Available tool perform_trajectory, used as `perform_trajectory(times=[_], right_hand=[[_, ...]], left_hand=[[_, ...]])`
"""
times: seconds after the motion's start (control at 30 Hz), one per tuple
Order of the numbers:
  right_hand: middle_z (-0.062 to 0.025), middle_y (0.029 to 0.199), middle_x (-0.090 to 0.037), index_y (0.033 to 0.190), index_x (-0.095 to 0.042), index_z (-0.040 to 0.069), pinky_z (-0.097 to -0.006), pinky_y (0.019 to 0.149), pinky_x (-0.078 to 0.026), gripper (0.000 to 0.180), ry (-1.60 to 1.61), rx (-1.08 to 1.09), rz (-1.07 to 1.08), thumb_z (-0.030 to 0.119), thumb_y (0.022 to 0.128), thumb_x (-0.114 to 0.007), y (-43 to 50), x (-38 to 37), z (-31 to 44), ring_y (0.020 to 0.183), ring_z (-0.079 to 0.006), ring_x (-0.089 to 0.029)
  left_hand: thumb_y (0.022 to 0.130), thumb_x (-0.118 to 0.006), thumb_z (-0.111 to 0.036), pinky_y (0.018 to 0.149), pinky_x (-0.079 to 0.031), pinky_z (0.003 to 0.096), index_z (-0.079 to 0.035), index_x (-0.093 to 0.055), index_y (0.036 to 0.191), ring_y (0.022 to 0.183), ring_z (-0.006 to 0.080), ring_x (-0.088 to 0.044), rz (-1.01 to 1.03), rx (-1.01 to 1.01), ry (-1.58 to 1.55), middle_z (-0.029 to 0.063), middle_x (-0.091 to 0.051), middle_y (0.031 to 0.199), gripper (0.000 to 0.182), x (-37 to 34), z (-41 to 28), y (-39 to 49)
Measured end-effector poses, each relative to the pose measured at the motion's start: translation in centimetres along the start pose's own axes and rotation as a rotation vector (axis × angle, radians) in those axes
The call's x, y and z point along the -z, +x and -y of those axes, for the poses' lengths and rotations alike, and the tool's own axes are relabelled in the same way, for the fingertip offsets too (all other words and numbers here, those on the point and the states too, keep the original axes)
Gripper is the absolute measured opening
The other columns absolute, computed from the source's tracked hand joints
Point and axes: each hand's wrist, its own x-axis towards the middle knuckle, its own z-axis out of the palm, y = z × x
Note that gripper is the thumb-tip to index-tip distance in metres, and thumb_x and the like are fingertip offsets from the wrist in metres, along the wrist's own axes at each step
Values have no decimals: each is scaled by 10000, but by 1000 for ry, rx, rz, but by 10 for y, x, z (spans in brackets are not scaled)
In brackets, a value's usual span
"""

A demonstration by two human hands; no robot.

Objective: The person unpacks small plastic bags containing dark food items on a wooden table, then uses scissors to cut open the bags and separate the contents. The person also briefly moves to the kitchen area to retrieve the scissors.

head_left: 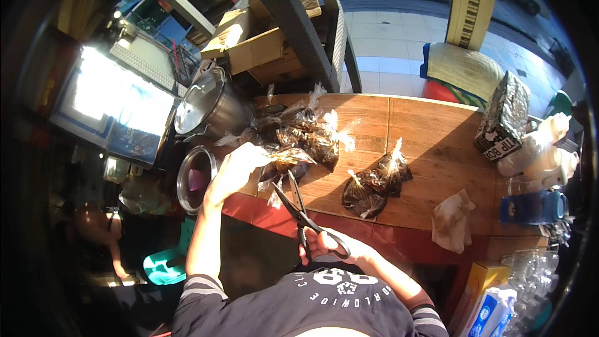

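My left hand (238, 166) pinches the twisted top of a clear plastic bag with dark contents (286, 158), at the counter's near left edge. Below and right of it, my right hand (327, 243) holds black-handled scissors (299, 213), their blades spread and pointing up towards the held bag. Behind my left hand lies a heap of knotted bags with dark contents (299, 133). A smaller group of such bags (376, 180) rests on the wooden counter (426, 145) to the right. Whether the blades touch the bag, I cannot tell.
A large metal pot (220, 103) and a round metal-rimmed vessel (196, 180) stand at the left. A stained cloth (453, 221) lies near the front edge. At the right are a tip box (503, 112), plastic bottles, a blue container (533, 207) and clear cups (531, 281).
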Motion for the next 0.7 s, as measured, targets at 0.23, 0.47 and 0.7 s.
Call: perform_trajectory(times=[0.23,0.47,0.7], right_hand=[[-53,1051,-561,1308,-438,67,-347,933,-422,897,-177,281,-182,737,746,-636,10,-1,16,1018,-179,-563],[-47,934,-564,1376,-423,21,-298,821,-444,842,-225,667,-348,624,831,-642,-13,13,16,868,-131,-543],[-73,783,-610,1268,-495,-31,-269,613,-494,699,-269,500,-767,473,830,-703,-55,15,18,642,-131,-588]], left_hand=[[966,-462,-50,758,-528,338,21,-611,1163,860,256,-653,-49,69,-239,141,-598,903,257,-62,-57,37],[941,-434,-50,736,-454,267,23,-606,1060,805,100,-508,-76,412,-747,26,-570,894,221,-147,-64,55],[908,-585,-107,546,-370,202,-96,-585,968,607,41,-459,-9,526,-1075,-55,-506,760,61,-193,-64,70]])
